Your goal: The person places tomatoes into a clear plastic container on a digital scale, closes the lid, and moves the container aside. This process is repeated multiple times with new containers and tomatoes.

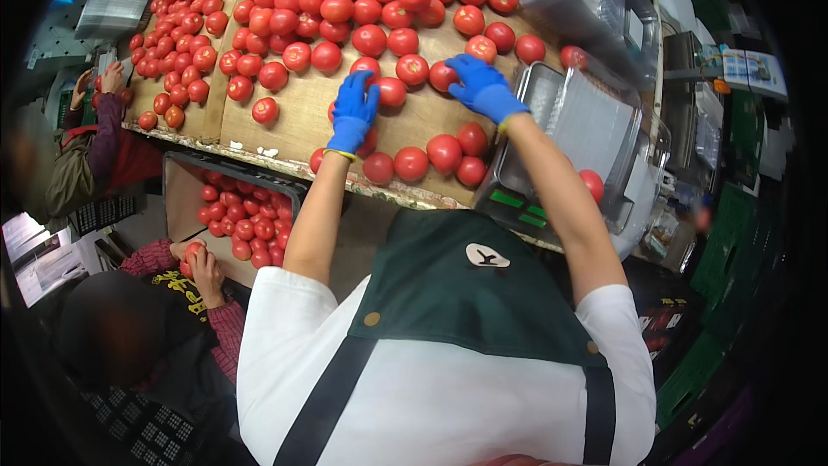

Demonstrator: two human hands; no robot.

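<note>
Both of my hands wear blue gloves and reach over a wooden table covered with red tomatoes. My left hand (352,112) lies palm down with its fingers stretched, touching or just above a tomato (366,67); more tomatoes are partly hidden under it. My right hand (486,88) has its fingers apart, with the fingertips at the side of another tomato (443,76). Between the hands sits a single tomato (392,91). A row of larger tomatoes (410,164) lies along the near edge, below my hands.
To the right, a scale (516,194) stands beside stacked clear plastic trays (595,112); more clear containers (586,9) are behind. A crate (185,207) of tomatoes stands below the table's edge. A seated co-worker's hands (203,272) hold a tomato. Another person's hands (110,78) are far left.
</note>
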